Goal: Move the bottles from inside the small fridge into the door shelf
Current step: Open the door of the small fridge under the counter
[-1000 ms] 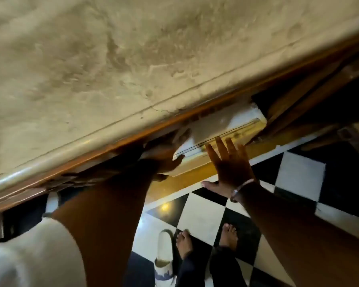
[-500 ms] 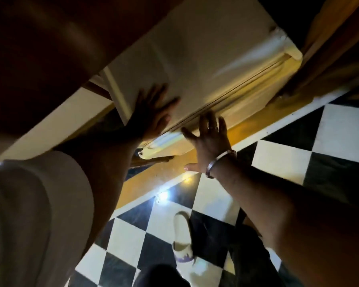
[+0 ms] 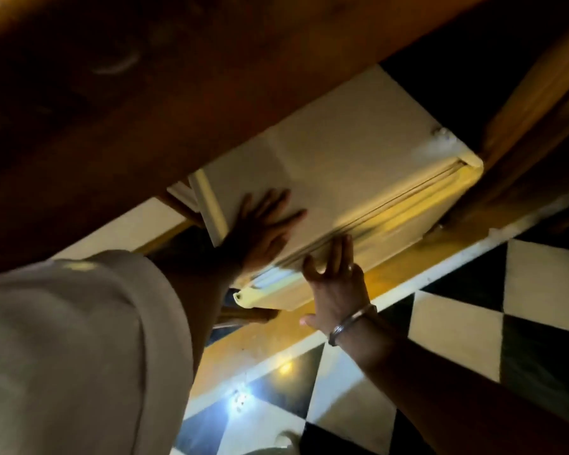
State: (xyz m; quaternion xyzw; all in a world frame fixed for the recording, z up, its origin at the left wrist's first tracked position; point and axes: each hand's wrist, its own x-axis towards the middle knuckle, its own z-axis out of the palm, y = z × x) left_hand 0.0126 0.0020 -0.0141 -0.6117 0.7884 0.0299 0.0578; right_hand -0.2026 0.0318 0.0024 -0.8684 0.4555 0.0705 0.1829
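A small cream-white fridge [image 3: 349, 165] stands tucked under a dark wooden counter, seen from above. Its door [image 3: 375, 221] is closed, with only a thin seam along the front edge. My left hand [image 3: 263, 224] lies flat on the fridge's top near the left corner, fingers spread. My right hand [image 3: 335, 284] presses on the door's upper front edge, fingers spread, a metal bangle on the wrist. No bottles are visible; the fridge's inside is hidden.
The wooden counter [image 3: 145, 93] overhangs the top and left of the view. A wooden frame post [image 3: 532, 119] stands right of the fridge. A black-and-white checkered floor [image 3: 457, 323] lies below, with a bright light reflection on it.
The view has dropped from the stone countertop to under the counter, bringing the fridge's top into sight. Both hands stay spread on the fridge, the right one higher on the door edge.
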